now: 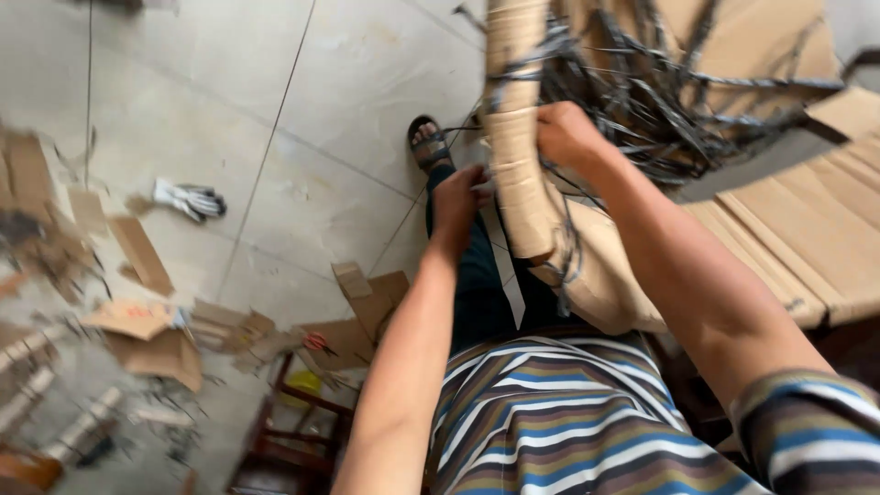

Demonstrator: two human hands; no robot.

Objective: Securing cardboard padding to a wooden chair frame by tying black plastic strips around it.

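Observation:
A long cardboard-wrapped piece (pixel 518 137) stands upright in front of me, with a tangle of dark plastic straps (pixel 642 101) hanging around its top. My left hand (pixel 456 203) presses on its left edge with the fingers curled on the cardboard. My right hand (pixel 566 136) grips the right edge among the straps. The lower end of the wrapped piece (pixel 605 284) rests against my lap.
Torn cardboard scraps (pixel 137 321) litter the tiled floor at the left. A white work glove (pixel 188 199) lies on the tiles. A wooden stool (pixel 293 422) stands below left. Wrapped flat boards (pixel 807 247) lie at the right. My sandalled foot (pixel 428 142) shows ahead.

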